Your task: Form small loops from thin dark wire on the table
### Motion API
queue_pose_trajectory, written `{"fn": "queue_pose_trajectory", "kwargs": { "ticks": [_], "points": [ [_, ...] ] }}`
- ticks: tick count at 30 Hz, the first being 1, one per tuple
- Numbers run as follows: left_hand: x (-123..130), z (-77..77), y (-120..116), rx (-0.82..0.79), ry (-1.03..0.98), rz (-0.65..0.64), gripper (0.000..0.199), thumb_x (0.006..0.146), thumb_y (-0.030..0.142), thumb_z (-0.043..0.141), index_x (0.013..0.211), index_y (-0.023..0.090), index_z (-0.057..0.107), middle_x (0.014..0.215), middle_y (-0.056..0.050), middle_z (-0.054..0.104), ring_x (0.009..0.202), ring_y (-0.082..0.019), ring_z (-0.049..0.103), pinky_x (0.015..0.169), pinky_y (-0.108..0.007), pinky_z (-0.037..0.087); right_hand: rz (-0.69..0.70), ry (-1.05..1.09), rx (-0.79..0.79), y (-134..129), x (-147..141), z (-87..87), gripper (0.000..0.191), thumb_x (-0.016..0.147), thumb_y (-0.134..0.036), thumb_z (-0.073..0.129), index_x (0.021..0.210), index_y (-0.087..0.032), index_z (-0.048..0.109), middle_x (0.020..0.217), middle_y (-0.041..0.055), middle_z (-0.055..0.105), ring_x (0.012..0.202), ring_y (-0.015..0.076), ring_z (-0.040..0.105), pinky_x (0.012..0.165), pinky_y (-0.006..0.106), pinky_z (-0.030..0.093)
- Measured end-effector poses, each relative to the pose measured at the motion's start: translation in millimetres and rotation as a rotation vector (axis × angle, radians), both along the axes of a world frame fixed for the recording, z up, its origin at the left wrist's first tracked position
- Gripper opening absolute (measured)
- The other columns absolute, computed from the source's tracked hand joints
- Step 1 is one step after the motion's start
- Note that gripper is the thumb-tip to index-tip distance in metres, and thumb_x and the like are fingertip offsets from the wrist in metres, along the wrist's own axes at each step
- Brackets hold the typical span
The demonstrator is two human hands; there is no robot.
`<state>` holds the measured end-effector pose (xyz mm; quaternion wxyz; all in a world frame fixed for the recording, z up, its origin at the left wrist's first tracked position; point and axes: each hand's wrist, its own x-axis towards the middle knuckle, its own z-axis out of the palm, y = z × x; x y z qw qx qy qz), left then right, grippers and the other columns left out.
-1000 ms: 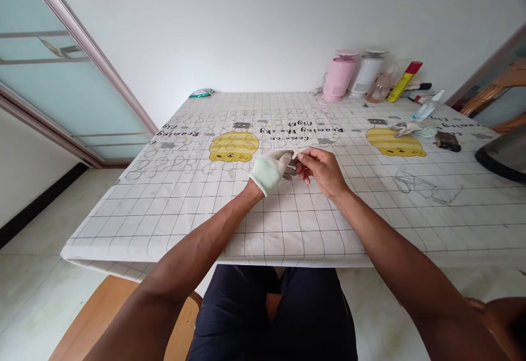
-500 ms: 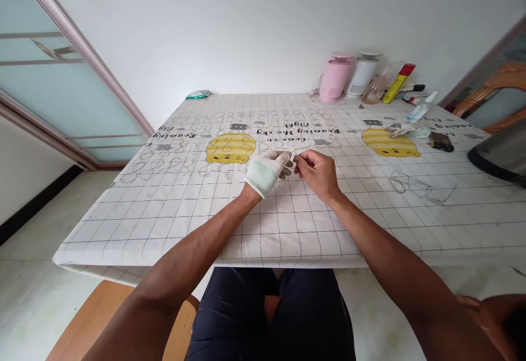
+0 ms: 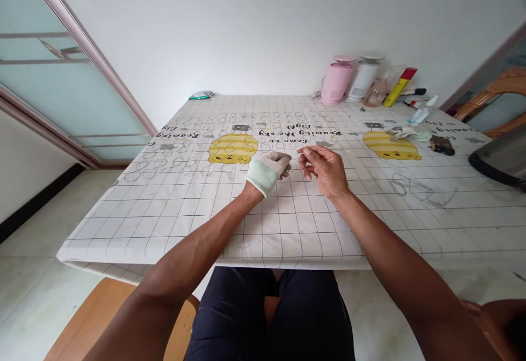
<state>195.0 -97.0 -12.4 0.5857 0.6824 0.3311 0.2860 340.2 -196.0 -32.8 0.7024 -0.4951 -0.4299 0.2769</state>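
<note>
My left hand (image 3: 269, 170), in a white knit glove with grey fingertips, is closed above the middle of the table. Its fingers pinch what looks like a thin wire, of which only a faint curve shows at the fingertips. My right hand (image 3: 324, 168) is bare and hovers just to the right, apart from the glove. Its fingers are bent but spread, and I see nothing between them. Many thin wire rings (image 3: 175, 165) lie in rows across the table's left and far side. A loose tangle of thin wire (image 3: 423, 190) rests to the right.
A checked tablecloth (image 3: 164, 235) covers the table. At the back right stand a pink device (image 3: 337, 82), a white device (image 3: 363, 80), a bottle (image 3: 375, 93) and a yellow-red box (image 3: 399, 88). A crumpled glove (image 3: 411, 132), a small dark packet (image 3: 442, 145) and a kettle-like vessel (image 3: 503, 158) are at right.
My right hand has drawn away to the right from my left, and its fingers have opened. My left hand stays closed in nearly the same place. The view has shifted slightly.
</note>
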Motion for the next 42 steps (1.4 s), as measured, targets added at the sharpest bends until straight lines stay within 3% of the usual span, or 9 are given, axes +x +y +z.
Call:
{"fn": "queue_pose_trajectory", "kwargs": {
  "ticks": [7,12,19,24,29,36,42],
  "points": [
    [-4,-0.9,4,0.084,0.048,-0.043,0.02,0.096,0.023,0.06,0.089,0.018,0.077,0.079,-0.003,0.075,0.063,-0.011,0.067,0.055,-0.022,0.052,0.026,-0.051,-0.023,-4,6,2.4,0.038,0.093,-0.057,0.08,0.097,-0.02,0.085,0.086,0.0083,0.073,0.07,0.0172,0.065,0.047,0.027,0.044],
    [-10,-1.5,10,0.162,0.078,-0.141,0.018,0.098,0.026,0.062,0.093,0.018,0.077,0.079,-0.002,0.075,0.063,-0.011,0.068,0.061,-0.022,0.054,0.167,-0.081,-0.082,-8,19,5.7,0.035,0.092,-0.053,0.083,0.093,-0.018,0.085,0.076,0.0062,0.071,0.061,0.0151,0.062,0.045,0.027,0.043],
    [-11,2.7,11,0.095,0.068,-0.118,0.018,0.1,0.024,0.062,0.095,0.017,0.078,0.079,-0.003,0.076,0.062,-0.011,0.067,0.06,-0.023,0.054,0.111,-0.009,-0.058,-10,22,7.8,0.032,0.083,-0.049,0.092,0.085,-0.018,0.084,0.07,0.0042,0.07,0.055,0.0136,0.06,0.043,0.026,0.042],
    [-12,0.7,12,0.127,0.02,-0.128,0.017,0.099,0.025,0.065,0.093,0.018,0.079,0.078,-0.004,0.076,0.061,-0.012,0.068,0.06,-0.025,0.054,0.189,0.011,-0.122,-14,23,11.7,0.037,0.082,-0.055,0.091,0.083,-0.018,0.084,0.068,0.0051,0.07,0.053,0.0146,0.059,0.043,0.028,0.04],
    [-14,4.3,14,0.088,-0.009,-0.104,0.014,0.098,0.021,0.067,0.092,0.017,0.079,0.077,-0.004,0.075,0.061,-0.013,0.067,0.059,-0.025,0.053,0.103,0.006,-0.073,-14,23,12.0,0.036,0.079,-0.054,0.093,0.083,-0.02,0.084,0.07,0.0055,0.071,0.055,0.0159,0.061,0.044,0.029,0.04],
    [-16,4.0,18,0.041,-0.02,-0.17,0.013,0.097,0.021,0.068,0.095,0.015,0.079,0.078,-0.005,0.076,0.06,-0.012,0.066,0.058,-0.025,0.053,0.257,-0.008,-0.132,-18,32,12.1,0.03,0.083,-0.047,0.091,0.081,-0.018,0.084,0.066,0.0055,0.071,0.054,0.015,0.059,0.044,0.028,0.041],
    [-20,8.2,24,0.005,-0.085,-0.114,0.013,0.094,0.024,0.069,0.09,0.013,0.076,0.078,-0.007,0.076,0.061,-0.014,0.068,0.056,-0.026,0.053,0.153,-0.031,-0.17,-17,31,13.1,0.032,0.082,-0.047,0.092,0.086,-0.016,0.085,0.071,0.0067,0.072,0.057,0.0153,0.061,0.044,0.027,0.041]
  ]
}}
